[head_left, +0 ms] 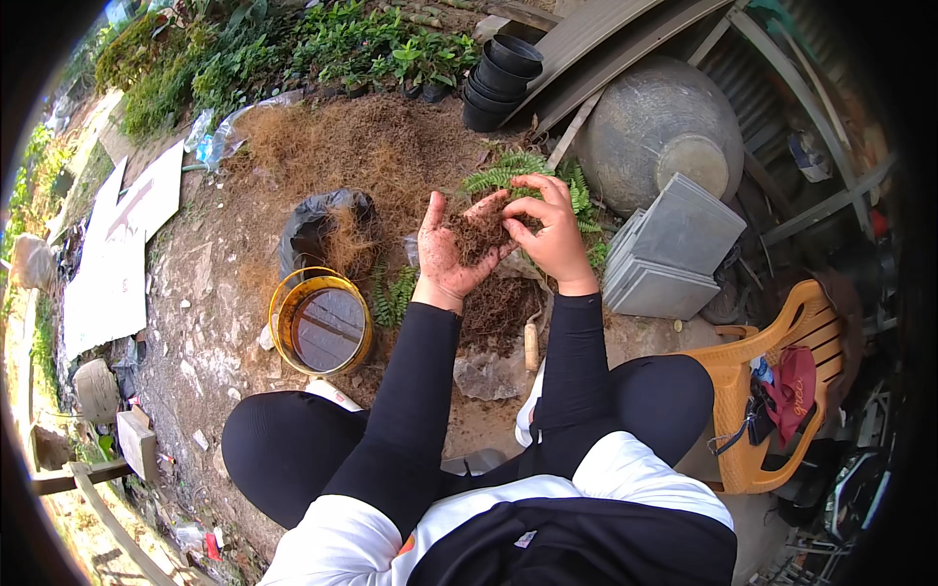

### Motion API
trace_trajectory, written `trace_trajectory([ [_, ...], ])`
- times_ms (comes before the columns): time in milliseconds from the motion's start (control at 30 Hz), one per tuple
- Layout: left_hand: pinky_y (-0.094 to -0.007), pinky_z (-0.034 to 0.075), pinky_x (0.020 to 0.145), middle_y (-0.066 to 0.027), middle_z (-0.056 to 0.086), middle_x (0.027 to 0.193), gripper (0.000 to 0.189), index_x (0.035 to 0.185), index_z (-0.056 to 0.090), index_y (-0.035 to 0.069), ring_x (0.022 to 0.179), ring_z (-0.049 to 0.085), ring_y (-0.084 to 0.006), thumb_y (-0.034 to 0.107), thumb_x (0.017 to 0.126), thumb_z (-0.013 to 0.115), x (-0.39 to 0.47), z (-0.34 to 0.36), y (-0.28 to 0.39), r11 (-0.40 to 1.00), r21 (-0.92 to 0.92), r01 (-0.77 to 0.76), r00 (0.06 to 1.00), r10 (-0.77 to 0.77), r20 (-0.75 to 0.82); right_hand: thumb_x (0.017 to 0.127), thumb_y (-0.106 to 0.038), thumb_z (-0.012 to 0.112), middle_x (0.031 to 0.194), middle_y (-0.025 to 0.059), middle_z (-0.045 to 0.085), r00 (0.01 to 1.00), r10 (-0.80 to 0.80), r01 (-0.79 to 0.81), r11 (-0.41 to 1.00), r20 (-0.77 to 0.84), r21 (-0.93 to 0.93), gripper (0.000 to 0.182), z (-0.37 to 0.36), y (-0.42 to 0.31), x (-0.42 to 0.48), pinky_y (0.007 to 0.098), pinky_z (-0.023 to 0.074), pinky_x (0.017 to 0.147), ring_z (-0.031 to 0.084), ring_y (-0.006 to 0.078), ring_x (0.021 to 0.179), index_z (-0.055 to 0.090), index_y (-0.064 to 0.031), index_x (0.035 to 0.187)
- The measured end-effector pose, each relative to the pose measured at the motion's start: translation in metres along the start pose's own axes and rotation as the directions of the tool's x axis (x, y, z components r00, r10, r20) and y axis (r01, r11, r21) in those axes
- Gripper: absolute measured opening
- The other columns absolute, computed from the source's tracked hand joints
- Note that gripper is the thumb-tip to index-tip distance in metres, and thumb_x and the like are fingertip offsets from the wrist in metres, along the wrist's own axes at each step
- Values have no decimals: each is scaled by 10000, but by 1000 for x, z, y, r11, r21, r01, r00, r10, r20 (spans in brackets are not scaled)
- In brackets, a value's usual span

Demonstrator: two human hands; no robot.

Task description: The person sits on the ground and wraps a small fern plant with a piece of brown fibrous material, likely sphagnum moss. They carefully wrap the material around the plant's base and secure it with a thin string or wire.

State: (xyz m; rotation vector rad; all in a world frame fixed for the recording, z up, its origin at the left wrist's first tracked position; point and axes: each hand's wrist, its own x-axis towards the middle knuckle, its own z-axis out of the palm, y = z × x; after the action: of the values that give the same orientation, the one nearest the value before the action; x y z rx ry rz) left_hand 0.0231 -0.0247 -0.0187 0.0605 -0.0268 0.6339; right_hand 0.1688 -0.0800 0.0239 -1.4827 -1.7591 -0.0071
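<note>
My left hand (451,253), speckled with soil, is palm up under a clump of brown fibrous soil (478,240). The fingers of my right hand (546,227) pinch at the clump's right side. Below the hands lies a heap of dark fibrous soil (502,308), with a wooden handle (531,346) beside it; the tool's other end is hard to make out. Fern fronds (506,172) show behind the hands, and more fern leaves (396,294) lie left of the heap. To the left stands a yellow bucket (275,322) holding dark liquid, near a black plastic bag (297,231) with brown fibre.
Stacked black plastic pots (498,84) stand ahead, near potted seedlings (425,55) and a mound of fibre and soil (366,139). At the right are a large clay jar (659,124), stacked grey tiles (674,242) and an orange plastic chair (733,410) with a red cloth bag (793,392).
</note>
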Motion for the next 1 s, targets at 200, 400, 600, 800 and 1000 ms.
trace_trajectory([
  [200,-497,356,1006,-140,560,1212,692,1266,491,2,1136,510,-275,580,904,376,0,-14,4,995,-92,26,996,-18,83,680,-103,743,1141,70,563,998,-18,10,992,58,128,133,4,-9,2,412,363,985,455,296,1148,667,-95,789],
  [400,-480,392,953,-87,577,1201,596,1234,533,84,1123,522,-240,563,908,394,-2,6,-3,998,58,-30,999,27,40,678,-98,748,1135,73,553,998,44,-50,986,40,159,154,-7,-6,1,409,365,979,447,296,1152,660,-105,804],
  [600,-493,412,943,-94,587,1196,590,1227,541,76,1099,551,-259,553,906,405,-4,-1,0,999,-8,-53,998,53,28,685,-89,723,1117,72,558,996,-11,0,992,85,125,128,2,-12,2,419,366,974,455,296,1139,647,-100,787],
  [800,-461,431,908,-74,613,1161,555,1196,567,90,1066,571,-234,540,903,428,-1,3,-6,998,35,-54,998,55,-30,657,-95,705,1081,53,571,1000,-4,5,998,6,-59,134,-6,-3,-1,414,375,957,481,277,1101,646,-110,777],
  [1000,-450,411,937,-75,608,1153,570,1212,552,109,1093,552,-240,567,887,454,-1,3,-10,999,34,-31,987,36,-159,683,-69,695,1122,83,556,998,14,-20,996,62,86,111,0,-11,1,417,359,976,471,288,1107,639,-93,776],
])
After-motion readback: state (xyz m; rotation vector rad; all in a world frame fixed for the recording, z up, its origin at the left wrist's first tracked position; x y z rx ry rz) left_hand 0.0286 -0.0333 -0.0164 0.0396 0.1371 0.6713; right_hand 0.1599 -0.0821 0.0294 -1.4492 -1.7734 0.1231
